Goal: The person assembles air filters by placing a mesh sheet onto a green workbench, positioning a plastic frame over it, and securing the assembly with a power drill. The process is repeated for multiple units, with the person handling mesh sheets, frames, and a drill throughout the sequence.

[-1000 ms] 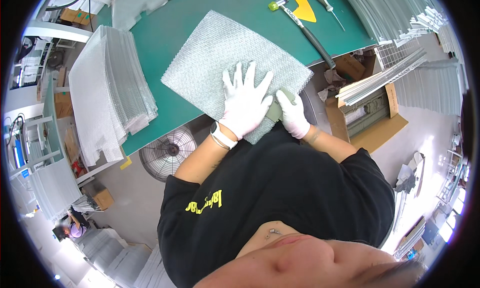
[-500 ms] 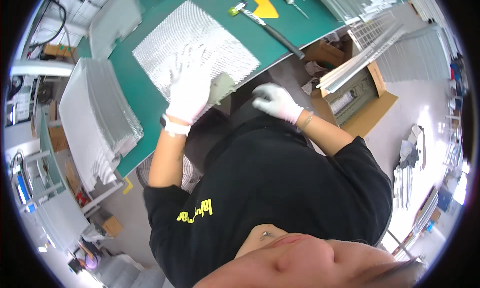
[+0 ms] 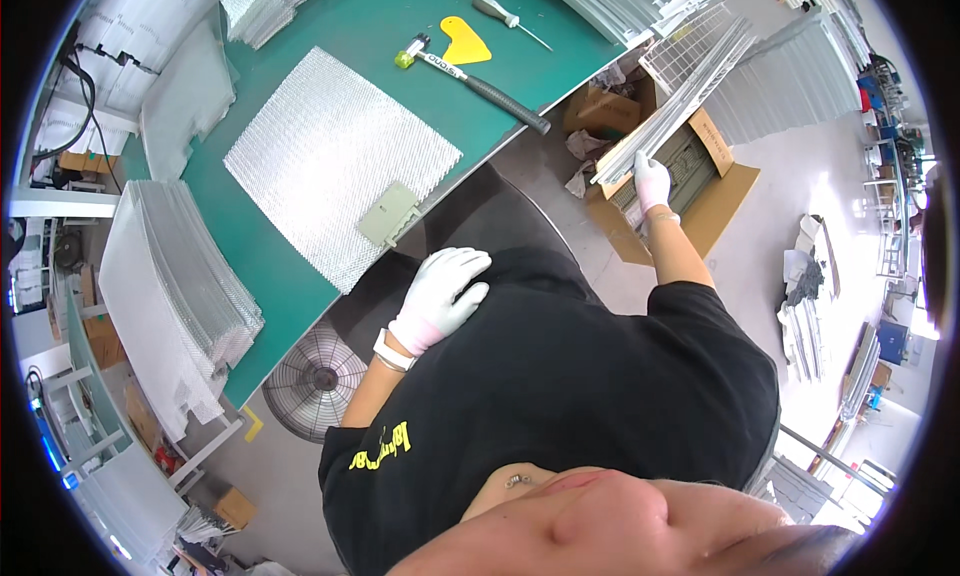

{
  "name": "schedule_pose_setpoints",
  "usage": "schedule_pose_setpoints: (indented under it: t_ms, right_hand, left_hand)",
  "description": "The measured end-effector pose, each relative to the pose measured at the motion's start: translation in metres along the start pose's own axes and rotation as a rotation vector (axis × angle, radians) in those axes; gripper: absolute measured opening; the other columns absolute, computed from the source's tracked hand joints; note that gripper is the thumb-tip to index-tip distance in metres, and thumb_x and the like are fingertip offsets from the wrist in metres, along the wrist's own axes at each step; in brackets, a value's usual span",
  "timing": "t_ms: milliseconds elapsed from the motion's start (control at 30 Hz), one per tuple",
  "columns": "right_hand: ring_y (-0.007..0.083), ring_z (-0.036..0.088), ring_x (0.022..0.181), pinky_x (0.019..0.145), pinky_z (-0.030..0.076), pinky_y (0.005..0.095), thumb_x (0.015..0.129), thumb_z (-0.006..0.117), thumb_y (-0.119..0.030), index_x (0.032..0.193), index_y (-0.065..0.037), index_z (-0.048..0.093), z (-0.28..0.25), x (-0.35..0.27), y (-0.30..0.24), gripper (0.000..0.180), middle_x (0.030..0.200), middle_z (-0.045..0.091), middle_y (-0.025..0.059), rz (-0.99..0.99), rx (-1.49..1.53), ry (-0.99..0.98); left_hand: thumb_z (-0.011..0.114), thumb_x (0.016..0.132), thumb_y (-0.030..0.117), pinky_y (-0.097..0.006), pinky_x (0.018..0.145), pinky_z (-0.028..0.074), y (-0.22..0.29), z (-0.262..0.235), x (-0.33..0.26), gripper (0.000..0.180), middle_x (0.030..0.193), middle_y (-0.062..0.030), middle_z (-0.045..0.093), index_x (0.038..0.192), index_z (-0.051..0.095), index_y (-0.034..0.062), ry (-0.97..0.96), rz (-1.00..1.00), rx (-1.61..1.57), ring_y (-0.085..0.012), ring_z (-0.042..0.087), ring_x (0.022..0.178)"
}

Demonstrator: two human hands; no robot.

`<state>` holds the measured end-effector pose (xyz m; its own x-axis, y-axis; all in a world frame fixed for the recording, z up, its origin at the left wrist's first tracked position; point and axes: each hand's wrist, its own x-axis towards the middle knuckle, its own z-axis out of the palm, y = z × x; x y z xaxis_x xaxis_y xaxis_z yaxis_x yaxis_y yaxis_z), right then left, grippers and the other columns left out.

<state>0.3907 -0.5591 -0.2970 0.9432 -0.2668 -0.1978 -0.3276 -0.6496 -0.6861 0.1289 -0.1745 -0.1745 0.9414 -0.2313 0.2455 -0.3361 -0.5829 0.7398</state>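
On the green table lies a silvery honeycomb-textured sheet (image 3: 330,156). A grey-green flat plate with notched edges (image 3: 389,214) rests on its near corner. My left hand (image 3: 440,298), in a white glove, is off the table in front of my body, fingers loosely bent and thumb apart, holding nothing. My right hand (image 3: 652,184), also gloved, reaches out to the right over an open cardboard box (image 3: 735,201). Its fingers close at the edge of a bundle of long metal strips (image 3: 690,91) lying across the box; the fingertips are partly hidden.
A hammer (image 3: 500,104), a yellow scraper (image 3: 464,42) and a screwdriver (image 3: 510,20) lie toward the table's right side. Stacked silvery sheets (image 3: 180,296) stand at the left, others (image 3: 610,1) at the far edge. A floor fan (image 3: 318,381) sits below the table edge.
My left hand has left the sheet and drawn back to my body. My right hand has moved out right to the strips over the box. The grey-green plate now lies uncovered on the sheet.
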Motion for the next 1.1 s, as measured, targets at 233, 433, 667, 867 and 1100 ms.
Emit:
schedule_pose_setpoints:
  t_ms: [233,433,667,867,1100]
  right_hand:
    - [0.0101,0.056,0.067,0.062,0.047,0.0257,0.108,0.047,-0.033,0.094,-0.007,0.064,0.051,-0.174,-0.126,0.033,0.079,0.061,0.0010,0.061,0.956,-0.717]
    - [0.0137,0.061,0.087,0.075,0.053,0.0294,0.106,0.052,-0.029,0.111,-0.004,0.057,0.050,-0.208,-0.160,0.026,0.094,0.062,0.0045,-0.323,0.584,-1.052]
    - [0.0236,0.056,0.086,0.083,0.052,0.0384,0.102,0.049,-0.033,0.107,-0.004,0.056,-0.056,-0.022,-0.110,0.030,0.095,0.059,0.0132,-0.217,1.329,-0.361]
    - [0.0216,0.055,0.077,0.083,0.050,0.0376,0.101,0.054,-0.031,0.101,-0.006,0.059,-0.138,-0.049,-0.219,0.026,0.085,0.057,0.0029,-0.285,1.577,-0.239]
    - [0.0207,0.056,0.088,0.087,0.050,0.0388,0.102,0.055,-0.026,0.097,-0.005,0.055,-0.048,-0.134,-0.334,0.022,0.093,0.055,0.0085,-0.516,1.707,-1.035]
  left_hand:
    - [0.066,0.096,0.029,-0.038,0.113,0.038,-0.033,0.047,0.017,0.060,0.144,-0.0165,0.053,0.145,0.046,0.0005,0.039,-0.249,-0.425,-0.0293,0.052,0.134]
    - [0.060,0.102,0.034,-0.032,0.106,0.043,-0.018,0.034,0.012,0.060,0.148,-0.0164,0.050,0.145,0.043,-0.0046,0.459,-0.161,-0.943,-0.0216,0.054,0.129]
    - [0.033,0.106,0.059,-0.051,0.083,0.049,0.050,-0.115,-0.074,0.056,0.054,-0.0032,0.050,0.078,0.047,0.0129,1.406,0.219,-0.409,-0.0158,0.050,0.052]
    - [0.035,0.107,0.053,-0.041,0.063,0.049,0.062,-0.171,-0.109,0.054,0.053,-0.0028,0.046,0.081,0.051,0.0090,0.920,0.221,-0.323,-0.0133,0.046,0.049]
    - [0.032,0.108,0.052,-0.032,0.061,0.048,0.047,-0.137,-0.060,0.058,0.056,-0.0005,0.042,0.079,0.053,0.0060,0.973,-0.130,-0.438,-0.0127,0.041,0.047]
